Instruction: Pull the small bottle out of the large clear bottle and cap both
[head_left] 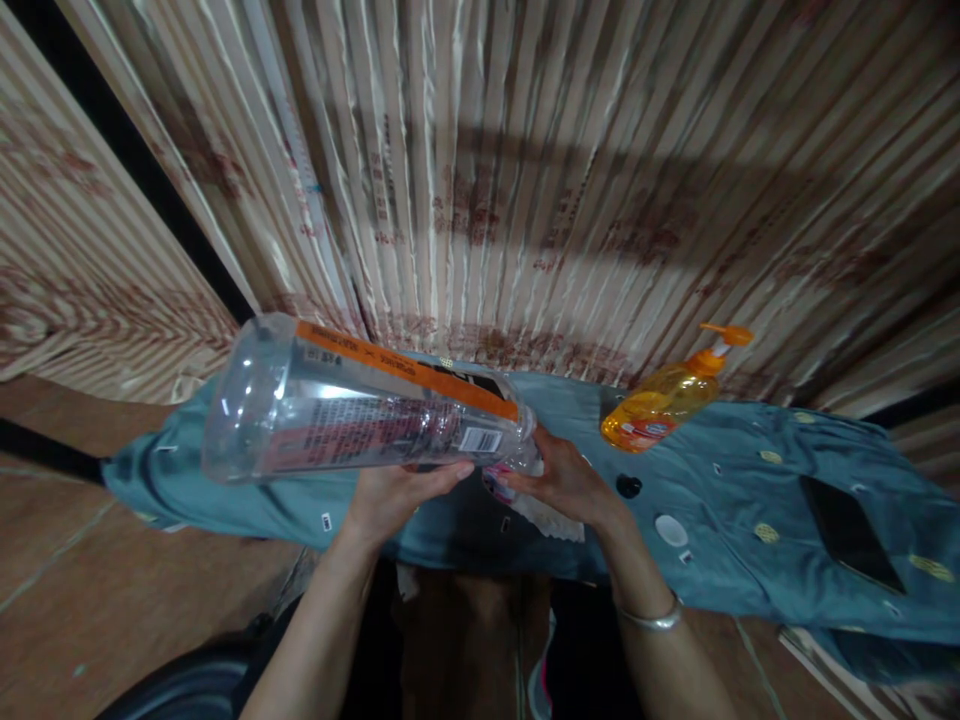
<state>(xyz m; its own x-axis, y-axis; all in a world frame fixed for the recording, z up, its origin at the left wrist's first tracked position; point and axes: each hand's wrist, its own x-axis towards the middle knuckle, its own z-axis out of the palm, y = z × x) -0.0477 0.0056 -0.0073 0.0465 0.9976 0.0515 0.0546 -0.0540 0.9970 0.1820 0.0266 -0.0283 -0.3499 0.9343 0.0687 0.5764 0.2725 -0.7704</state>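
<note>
A large clear plastic bottle [262, 400] with an orange band and a printed label lies tilted nearly sideways, its wide base to the left and its neck to the right. My left hand [394, 495] grips it from below, thumb along the near side and the other fingers hidden behind. At the neck end, my right hand [566, 480] closes around the bottle's narrow part. Just below it, a partly hidden pink-and-white object [496, 484] shows beside a pale sheet with a scalloped edge [551, 518]. Whether the right hand touches that object I cannot tell.
A teal cloth [720, 500] covers the narrow table. To the right stand an orange pump bottle [660, 405], a small black cap [628, 486], a white round disc [671, 531] and a dark phone [851, 532]. A pleated curtain [487, 180] hangs behind.
</note>
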